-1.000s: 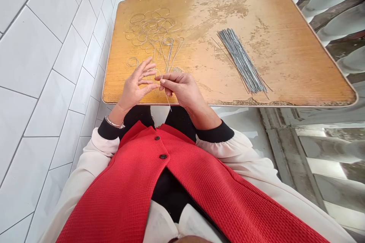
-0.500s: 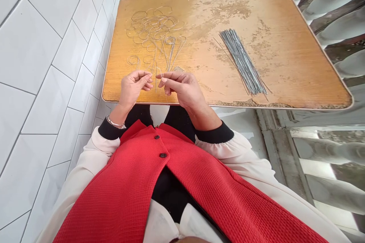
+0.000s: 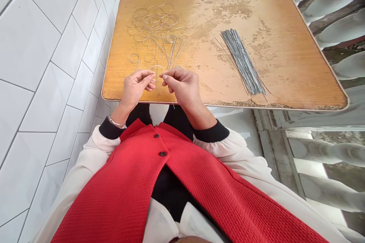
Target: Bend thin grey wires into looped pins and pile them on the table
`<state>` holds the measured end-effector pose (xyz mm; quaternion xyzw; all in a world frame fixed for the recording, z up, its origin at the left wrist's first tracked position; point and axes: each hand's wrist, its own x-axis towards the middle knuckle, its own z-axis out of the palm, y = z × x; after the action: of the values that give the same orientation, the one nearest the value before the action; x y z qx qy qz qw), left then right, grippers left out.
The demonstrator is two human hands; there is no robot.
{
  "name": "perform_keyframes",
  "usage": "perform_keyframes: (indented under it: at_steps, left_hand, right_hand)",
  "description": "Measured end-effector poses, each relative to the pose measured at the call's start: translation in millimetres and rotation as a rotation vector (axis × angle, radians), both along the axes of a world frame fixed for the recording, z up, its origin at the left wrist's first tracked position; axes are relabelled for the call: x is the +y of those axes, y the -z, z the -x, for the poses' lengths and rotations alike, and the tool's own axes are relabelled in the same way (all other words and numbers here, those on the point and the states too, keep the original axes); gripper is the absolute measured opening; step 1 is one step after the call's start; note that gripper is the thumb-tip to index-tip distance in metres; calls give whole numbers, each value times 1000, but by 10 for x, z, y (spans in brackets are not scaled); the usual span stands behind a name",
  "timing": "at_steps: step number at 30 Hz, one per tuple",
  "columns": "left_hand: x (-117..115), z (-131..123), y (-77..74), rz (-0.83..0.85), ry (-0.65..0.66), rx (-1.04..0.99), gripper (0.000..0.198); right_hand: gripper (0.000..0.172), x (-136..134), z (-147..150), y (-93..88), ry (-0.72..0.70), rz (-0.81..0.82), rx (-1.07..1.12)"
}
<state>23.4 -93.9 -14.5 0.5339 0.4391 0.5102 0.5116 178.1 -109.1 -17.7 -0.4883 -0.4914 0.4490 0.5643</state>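
A thin metal wire (image 3: pixel 158 66) arches between my two hands over the table's near edge. My left hand (image 3: pixel 136 86) pinches one end of it between thumb and fingertips. My right hand (image 3: pixel 184 83) grips it farther along, and a straight tail hangs below those fingers. Just beyond my hands lie several wires (image 3: pixel 172 47) with looped tops and straight legs. Farther back is a loose tangle of curled wires (image 3: pixel 156 21). To the right rests a bundle of straight grey wires (image 3: pixel 243 62), with a few strays along its sides.
The worn wooden table (image 3: pixel 205 53) has peeling patches and a chipped front edge. A white tiled wall (image 3: pixel 51 83) runs close along the left. At the right stands a pale balustrade (image 3: pixel 336 34). My lap is under the table's near edge.
The wire between my hands now bends in a wider arch, and its tail has swung to the right. Both hands have shifted slightly to the right.
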Motion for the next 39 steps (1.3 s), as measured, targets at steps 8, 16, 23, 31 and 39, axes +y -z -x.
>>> perform_keyframes:
  at_steps: [8,16,23,31,39]
  left_hand:
    - [-43,-41,-56,83,76,11,8]
    - [-35,-33,-41,98,92,-1,18]
    - [-27,-3,-21,152,162,-32,14]
    - [-29,-26,-16,207,163,-71,16]
    - [-9,-32,-19,175,95,-56,16]
  right_hand:
    - [27,3,4,61,-52,11,16]
    - [28,-35,-14,-9,-133,39,169]
    - [31,-33,-14,-27,-138,90,129]
    - [26,-29,-24,30,-130,65,121]
    - [26,-16,-36,42,-168,70,171]
